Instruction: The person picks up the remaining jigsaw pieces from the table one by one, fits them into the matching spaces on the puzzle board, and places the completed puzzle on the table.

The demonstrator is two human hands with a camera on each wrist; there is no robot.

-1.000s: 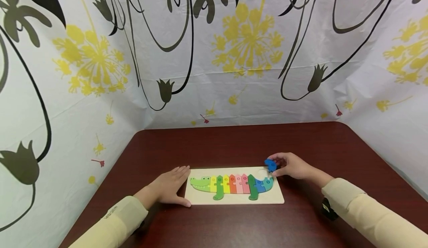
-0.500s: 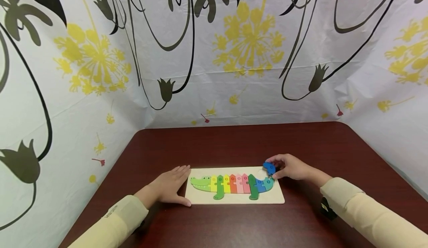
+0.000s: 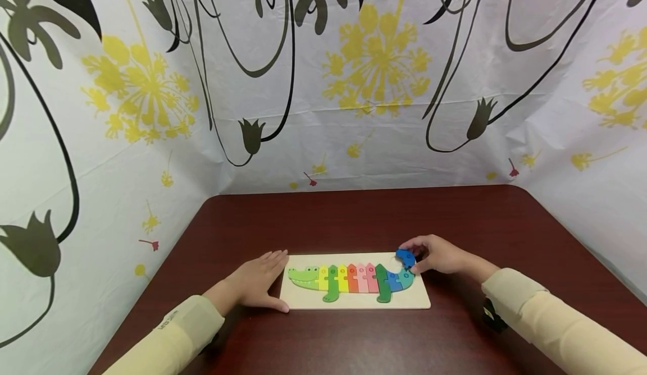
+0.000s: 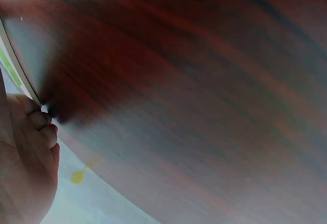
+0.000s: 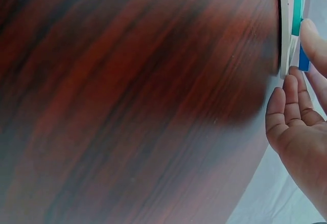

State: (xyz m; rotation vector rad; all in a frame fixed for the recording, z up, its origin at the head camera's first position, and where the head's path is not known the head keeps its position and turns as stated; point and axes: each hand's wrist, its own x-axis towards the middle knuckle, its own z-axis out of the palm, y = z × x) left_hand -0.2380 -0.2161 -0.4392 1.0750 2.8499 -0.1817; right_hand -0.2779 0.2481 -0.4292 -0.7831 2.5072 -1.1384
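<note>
Lowered: blue piece (image 3: 406,258) (half hidden by right hand (image 3: 438,255)).

The table (image 3: 354,218) was dark red-brown wood grain with a smooth, faintly glossy finish. The puzzle board (image 3: 303,299) looked pale, matt, unpainted wood; its crocodile pieces (image 3: 354,278) were painted in flat, smooth colours. The backdrop (image 3: 323,83) looked like thin, creased, matt printed sheeting.
</note>
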